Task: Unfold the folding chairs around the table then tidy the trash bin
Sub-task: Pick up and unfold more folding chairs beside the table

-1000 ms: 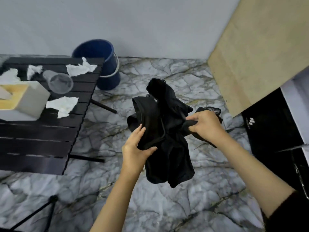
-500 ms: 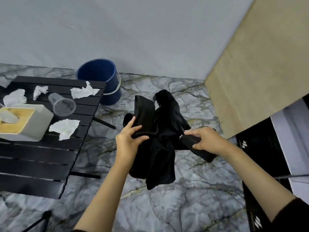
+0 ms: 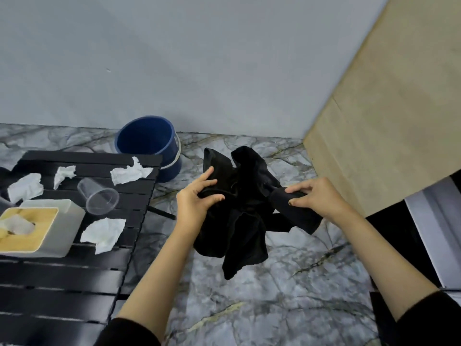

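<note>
The folded chair [image 3: 239, 221], a limp black bundle, hangs in the air over the floor [image 3: 287, 295] just right of the table [image 3: 62, 278], between both hands: the left hand [image 3: 194, 203] clutches its fabric, and the right hand [image 3: 321, 198] pinches its stiff end, which slants down to the right.

Matt black cloth on the folded chair [image 3: 239, 211], dark slatted bench [image 3: 62, 275] slightly glossy, crumpled white paper tissues [image 3: 103, 233], clear plastic cup [image 3: 99, 199], polished marble floor [image 3: 274, 295]
</note>
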